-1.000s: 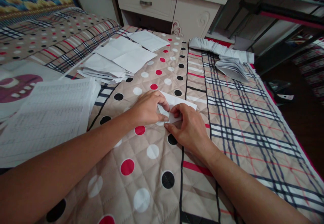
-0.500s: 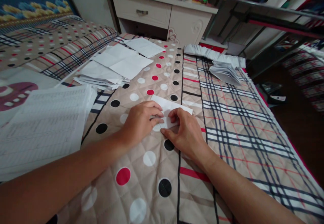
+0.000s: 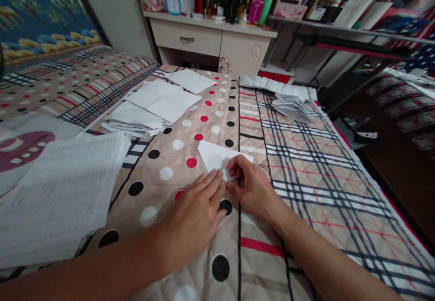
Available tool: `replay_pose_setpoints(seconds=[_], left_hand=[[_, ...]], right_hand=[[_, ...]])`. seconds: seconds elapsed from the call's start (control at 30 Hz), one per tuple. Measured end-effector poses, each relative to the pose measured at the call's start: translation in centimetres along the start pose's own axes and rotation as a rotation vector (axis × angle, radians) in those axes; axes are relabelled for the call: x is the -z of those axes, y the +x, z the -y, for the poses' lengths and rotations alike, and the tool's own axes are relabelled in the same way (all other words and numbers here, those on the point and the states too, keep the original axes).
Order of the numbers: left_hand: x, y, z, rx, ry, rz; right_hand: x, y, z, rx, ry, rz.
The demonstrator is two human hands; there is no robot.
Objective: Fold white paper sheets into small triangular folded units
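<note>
A folded piece of white paper (image 3: 215, 154) lies on the quilted bedspread in front of me, its far edge slanting down to the right. My left hand (image 3: 200, 201) lies flat with its fingers stretched out, the fingertips touching the paper's near edge. On the right side of the paper, my right hand (image 3: 249, 181) has its fingers curled, thumb and index finger closed at the near right edge of the sheet. Part of the paper is hidden beneath the fingers.
Stacked white sheets (image 3: 159, 101) lie at the far left, with printed pages (image 3: 64, 192) nearer on the left. A fan of folded papers (image 3: 294, 108) and a long row of folded papers (image 3: 277, 86) sit at the far right. Beyond the bed stands a white dresser (image 3: 190, 31).
My left hand has moved nearer and flattened, its fingers now stretched along the paper's near edge. My right hand stays at the paper's right side. The view has tilted up slightly.
</note>
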State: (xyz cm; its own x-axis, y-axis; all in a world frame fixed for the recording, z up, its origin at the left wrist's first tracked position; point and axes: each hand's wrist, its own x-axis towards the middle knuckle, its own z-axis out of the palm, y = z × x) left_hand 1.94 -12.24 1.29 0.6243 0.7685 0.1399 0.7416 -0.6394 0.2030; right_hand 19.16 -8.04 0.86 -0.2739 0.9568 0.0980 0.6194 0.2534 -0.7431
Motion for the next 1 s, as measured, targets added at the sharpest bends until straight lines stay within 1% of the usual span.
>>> replay_pose_setpoints(seconds=[0.1,0.2,0.3,0.37,0.43,0.53,0.73,0.87,1.0], left_hand=[[0.6,1.1,1.3,-0.072,-0.055,0.033],[1.1,3.3,3.8,-0.079,-0.202,0.091],[1.0,5.6,6.1,0.02,-0.363,0.025],[0.6,6.6,7.1,0.008,-0.346,-0.049],[0.1,7.1,7.8,-0.013,-0.312,-0.12],[-0.5,7.1,8.5,0.016,-0.353,-0.153],[-0.9,6.9,9.0,0.088,-0.581,-0.114],[-1.2,7.2,8.9,0.104,-0.636,-0.122],[-1.7,7.6,8.8,0.068,-0.674,-0.14]], right_hand=[[-0.1,0.2,-0.5,0.02,0.011,-0.03],[-0.1,0.6,-1.1,0.007,-0.028,-0.125],[0.1,1.0,-1.7,-0.03,-0.034,-0.214],[0.4,1.2,-2.0,-0.027,-0.053,-0.259],[0.8,1.3,-2.2,-0.031,-0.124,-0.28],[1.7,1.3,-2.5,-0.056,-0.228,-0.256],[3.2,1.2,-2.9,-0.079,-0.222,-0.139],[3.1,1.2,-2.7,-0.038,-0.268,-0.129],[2.6,1.5,-2.7,-0.012,-0.246,-0.144]])
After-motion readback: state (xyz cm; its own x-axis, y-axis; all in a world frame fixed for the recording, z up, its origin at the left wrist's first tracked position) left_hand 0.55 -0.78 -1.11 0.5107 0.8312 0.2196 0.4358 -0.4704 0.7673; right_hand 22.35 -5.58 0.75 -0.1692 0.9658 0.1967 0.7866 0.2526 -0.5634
